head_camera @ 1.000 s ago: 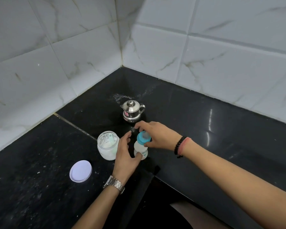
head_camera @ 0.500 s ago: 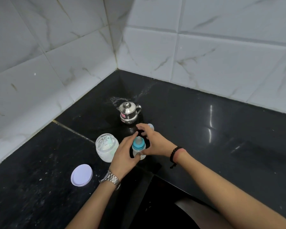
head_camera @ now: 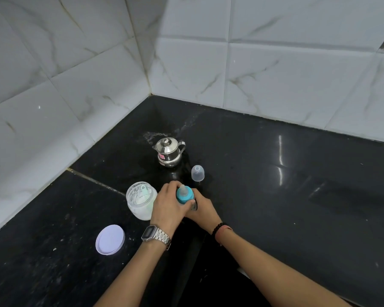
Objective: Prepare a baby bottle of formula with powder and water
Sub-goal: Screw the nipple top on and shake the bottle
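1. The baby bottle (head_camera: 185,195) stands on the black countertop (head_camera: 275,196), near its front edge, and serves as the landmark here. Only its blue collar and the pale teat on top show clearly; the body is mostly hidden by the hands.
2. The left hand (head_camera: 167,206) wraps the bottle from the left, with fingers curled round the blue collar and the thumb lying across the front below it. A metal wristwatch (head_camera: 156,234) sits on that wrist.
3. The right hand (head_camera: 201,210) curls round the lower part of the bottle from the right, underneath the left thumb. Its fingertips are hidden, but the hand closes on the bottle body. Dark and red bracelets (head_camera: 222,228) circle that wrist.
4. Just left of the bottle, touching or nearly touching the back of the left hand, stands an open jar of white powder (head_camera: 140,200).
5. The jar's white lid (head_camera: 110,239) lies flat on the countertop, left of the bottle and nearer the front edge, well apart from the jar.
6. A clear dome cap (head_camera: 197,173) stands behind the bottle, slightly to its right, apart from both hands.
7. Further behind the bottle sits a small lidded steel kettle (head_camera: 169,152), with its handle on the right and a red sticker on its belly.
8. White marbled wall tiles (head_camera: 275,74) meet in a corner behind the kettle.
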